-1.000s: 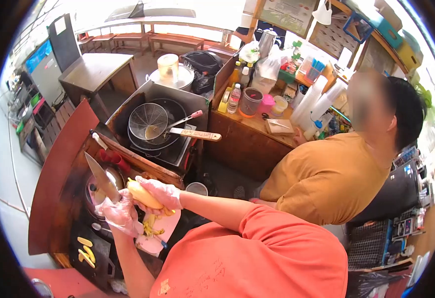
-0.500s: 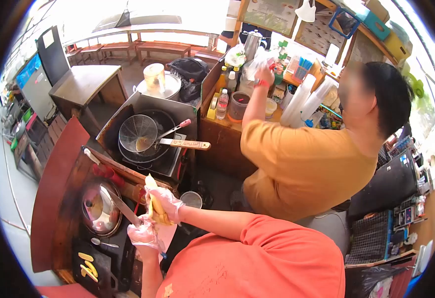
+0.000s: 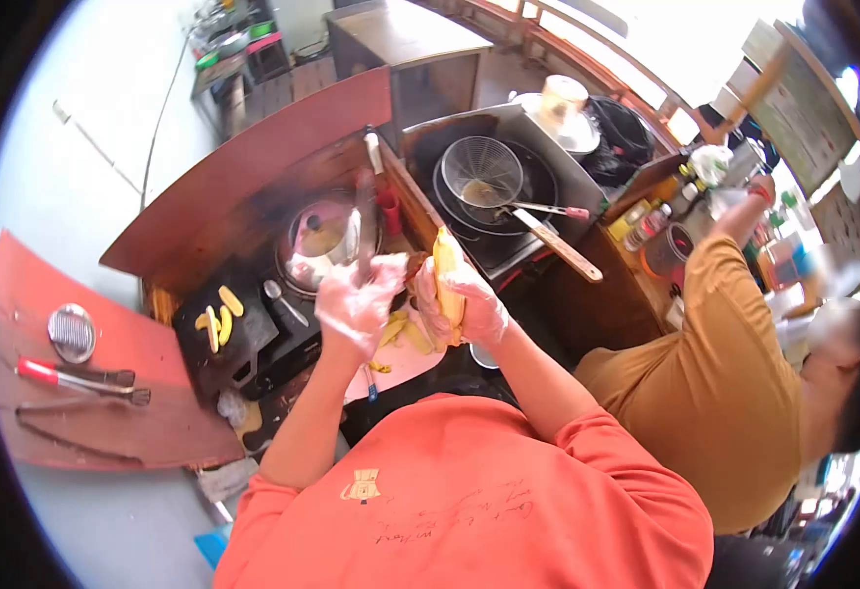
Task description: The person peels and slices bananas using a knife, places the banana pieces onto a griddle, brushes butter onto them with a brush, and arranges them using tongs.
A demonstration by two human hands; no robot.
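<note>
My right hand [image 3: 471,306], in a clear plastic glove, is closed around a yellow banana [image 3: 446,257] that points upward. To its left is my left hand [image 3: 361,302], also gloved and blurred by motion, gripping a knife [image 3: 365,221] with its blade upward. A small gap separates the two hands. Below them, a pink cutting board [image 3: 412,367] carries banana pieces or peels [image 3: 408,332], partly hidden by my hands. Several banana slices [image 3: 217,324] lie on the dark griddle [image 3: 243,339] at the left.
A round steel lid or pan [image 3: 324,240] sits beyond my left hand. Further off, a wok holds a wire strainer [image 3: 482,177] with a wooden handle. Tongs [image 3: 86,385] rest on a red panel at left. A person in a mustard shirt [image 3: 695,412] stands close on my right.
The view has swung left, so the stove and the other person sit further right. My left hand and the knife are now more upright and blurred. The banana remains in my right hand.
</note>
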